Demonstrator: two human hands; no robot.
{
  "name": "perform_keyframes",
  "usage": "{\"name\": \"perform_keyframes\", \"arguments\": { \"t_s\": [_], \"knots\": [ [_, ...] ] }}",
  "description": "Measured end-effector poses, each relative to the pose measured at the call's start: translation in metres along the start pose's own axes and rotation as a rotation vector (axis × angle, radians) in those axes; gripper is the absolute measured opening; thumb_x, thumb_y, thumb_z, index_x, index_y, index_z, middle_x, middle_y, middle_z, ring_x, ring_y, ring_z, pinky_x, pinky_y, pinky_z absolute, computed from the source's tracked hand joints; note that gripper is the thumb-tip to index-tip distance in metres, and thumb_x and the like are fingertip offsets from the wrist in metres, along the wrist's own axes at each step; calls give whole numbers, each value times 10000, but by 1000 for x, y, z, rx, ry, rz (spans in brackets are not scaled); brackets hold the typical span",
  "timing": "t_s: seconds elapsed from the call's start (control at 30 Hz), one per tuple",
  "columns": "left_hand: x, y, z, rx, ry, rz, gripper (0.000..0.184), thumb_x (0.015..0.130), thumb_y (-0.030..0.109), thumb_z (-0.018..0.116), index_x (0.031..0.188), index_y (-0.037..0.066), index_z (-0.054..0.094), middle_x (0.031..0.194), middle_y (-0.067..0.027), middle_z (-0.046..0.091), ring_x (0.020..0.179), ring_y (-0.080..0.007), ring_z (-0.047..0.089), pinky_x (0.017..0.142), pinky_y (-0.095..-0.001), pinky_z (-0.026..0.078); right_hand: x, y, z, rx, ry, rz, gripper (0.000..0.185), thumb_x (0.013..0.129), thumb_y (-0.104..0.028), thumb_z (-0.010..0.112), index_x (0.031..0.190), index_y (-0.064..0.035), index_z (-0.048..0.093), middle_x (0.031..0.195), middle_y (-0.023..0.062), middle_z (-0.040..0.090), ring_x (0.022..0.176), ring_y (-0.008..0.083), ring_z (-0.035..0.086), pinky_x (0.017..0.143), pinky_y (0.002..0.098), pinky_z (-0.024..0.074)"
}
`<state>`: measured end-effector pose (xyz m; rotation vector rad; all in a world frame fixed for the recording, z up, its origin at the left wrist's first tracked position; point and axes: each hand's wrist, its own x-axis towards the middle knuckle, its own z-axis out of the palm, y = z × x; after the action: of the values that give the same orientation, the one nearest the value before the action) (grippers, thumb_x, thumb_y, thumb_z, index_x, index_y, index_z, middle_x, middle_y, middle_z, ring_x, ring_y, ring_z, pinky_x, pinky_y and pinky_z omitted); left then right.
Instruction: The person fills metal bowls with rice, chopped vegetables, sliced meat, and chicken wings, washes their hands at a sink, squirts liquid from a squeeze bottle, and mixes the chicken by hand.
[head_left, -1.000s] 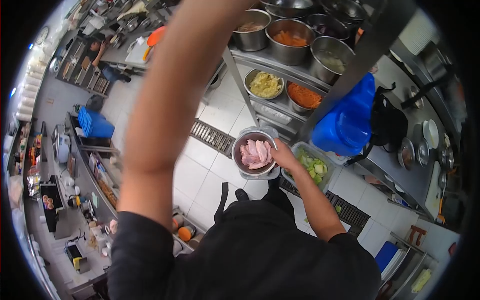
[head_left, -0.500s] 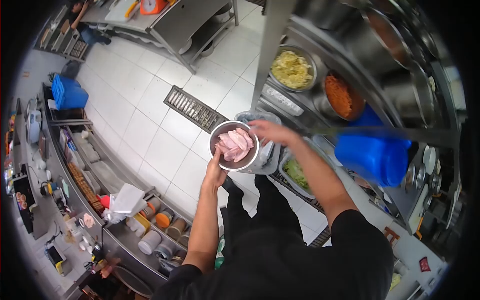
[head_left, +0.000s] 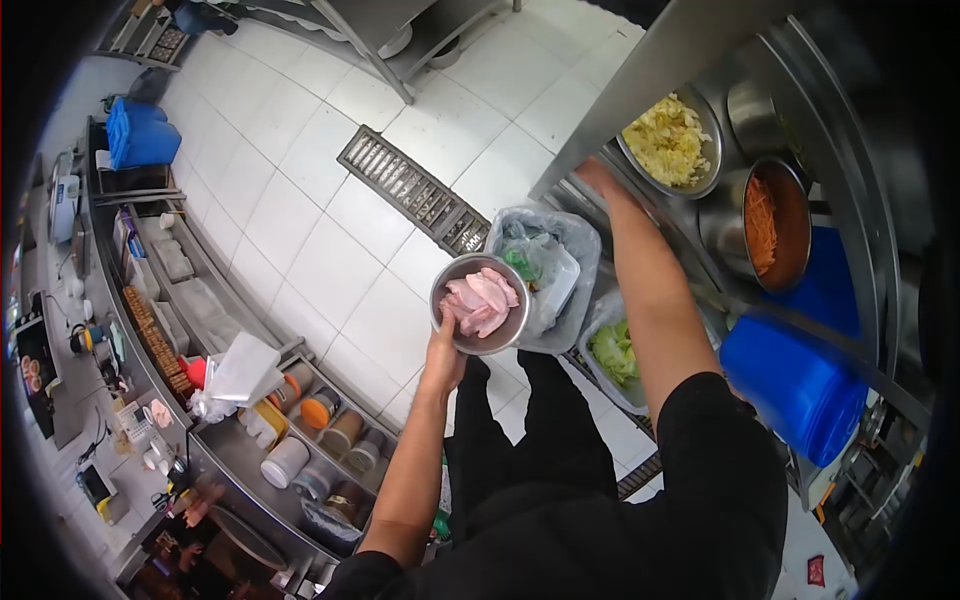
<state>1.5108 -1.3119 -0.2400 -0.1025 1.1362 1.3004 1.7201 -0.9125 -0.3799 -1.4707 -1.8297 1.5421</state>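
Observation:
My left hand (head_left: 446, 345) grips the near-left rim of a steel bowl (head_left: 437, 305), thumb inside and fingers beneath. Several pale pink pieces of raw chicken (head_left: 484, 300) lie in it. My right arm stretches forward to the steel rack, and my right hand (head_left: 597, 178) is at its metal edge. Its fingers are hidden there, so I cannot see whether they hold anything. Close to that hand stands a bowl of chopped pale-yellow vegetable (head_left: 668, 143). Further right on the rack is a steel pot with shredded carrot (head_left: 760, 228).
A lined bin (head_left: 590, 235) with plastic waste stands just beyond the bowl. Beside it is a tub of green leaves (head_left: 615, 352). Blue containers (head_left: 795, 385) are at the right. Jars (head_left: 320, 408) fill the left counter, and a floor drain (head_left: 410, 190) crosses the tiles.
My right hand has left the chicken bowl's rim and reached forward and right to the rack. The bowl stays in my left hand. The view has shifted, bringing the bin into fuller sight.

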Motion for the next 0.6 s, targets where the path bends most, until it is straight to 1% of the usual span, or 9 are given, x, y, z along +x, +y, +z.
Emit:
{"name": "perform_keyframes", "arguments": {
  "t_s": [0.07, 0.13, 0.3, 0.37, 0.4, 0.5, 0.53, 0.57, 0.6],
  "knots": [
    [13, -6, 10, -2, -27, -3, 629, 1069, 463, 402, 1527, 42, 307, 1528, -128, 419, 1380, -251, 453, 1147, -419, 389, -5, 8, -11, 106, 36, 1, 510, 986, -306, 598, 1409, -37, 510, 1378, 119, 591, 1246, 257, 561, 1025, 383, 445],
    [28, -5, 34, -3, -51, 8, 640, 1057, 480, 430, 1522, 55, 318, 1519, -122, 428, 1368, -253, 464, 1140, -423, 394, -10, 22, -29, 291, 97, 37, 496, 980, -287, 611, 1398, -36, 518, 1363, 116, 600, 1227, 250, 572, 1006, 373, 456],
    [67, -10, 68, -66, -49, -71, 597, 1056, 483, 430, 1475, 60, 390, 1461, -124, 495, 1328, -269, 506, 1111, -445, 426, -26, 60, -41, 969, 324, 93, 464, 966, -238, 642, 1370, -35, 538, 1324, 109, 622, 1179, 233, 600, 959, 349, 483],
    [76, -6, 82, -67, -53, -85, 593, 1059, 485, 414, 1466, 54, 398, 1455, -132, 502, 1315, -276, 521, 1088, -449, 453, -46, 58, -45, 1049, 320, 136, 452, 960, -219, 654, 1359, -35, 546, 1308, 106, 631, 1160, 226, 611, 940, 339, 494],
    [79, -6, 85, -63, -60, -84, 593, 1062, 488, 403, 1464, 52, 399, 1454, -136, 503, 1306, -280, 530, 1075, -450, 467, -63, 48, -45, 1028, 288, 180, 447, 957, -209, 661, 1353, -34, 550, 1301, 105, 636, 1151, 222, 617, 931, 334, 499],
    [80, -7, 88, -75, -94, -85, 591, 1068, 491, 374, 1460, 50, 402, 1449, -142, 509, 1279, -286, 555, 1049, -445, 497, -131, -48, -26, 601, 112, 361, 247, 956, -177, 657, 1188, -94, 656, 1125, 32, 679, 941, 152, 631, 847, 282, 514],
    [79, -6, 91, -82, -110, -82, 590, 1070, 492, 364, 1459, 50, 403, 1446, -143, 511, 1270, -287, 563, 1042, -443, 504, -149, -67, -11, 562, 137, 313, 304, 930, -166, 698, 1211, -62, 652, 1055, 20, 705, 853, 155, 661, 797, 296, 523],
    [74, -3, 94, -71, -107, -81, 567, 1077, 485, 347, 1440, 56, 423, 1426, -140, 527, 1263, -284, 569, 1032, -462, 511, -166, -86, 5, 429, 105, 206, 327, 929, -163, 695, 1222, -23, 656, 1025, 49, 716, 864, 157, 673, 772, 298, 531],
    [71, 1, 97, -55, -101, -80, 561, 1077, 485, 347, 1430, 57, 432, 1417, -141, 532, 1260, -280, 571, 1022, -464, 517, -179, -103, 19, 243, 59, 178, 344, 907, -105, 661, 1225, 28, 656, 1057, 110, 728, 933, 183, 689, 815, 314, 535]
  ]
}}
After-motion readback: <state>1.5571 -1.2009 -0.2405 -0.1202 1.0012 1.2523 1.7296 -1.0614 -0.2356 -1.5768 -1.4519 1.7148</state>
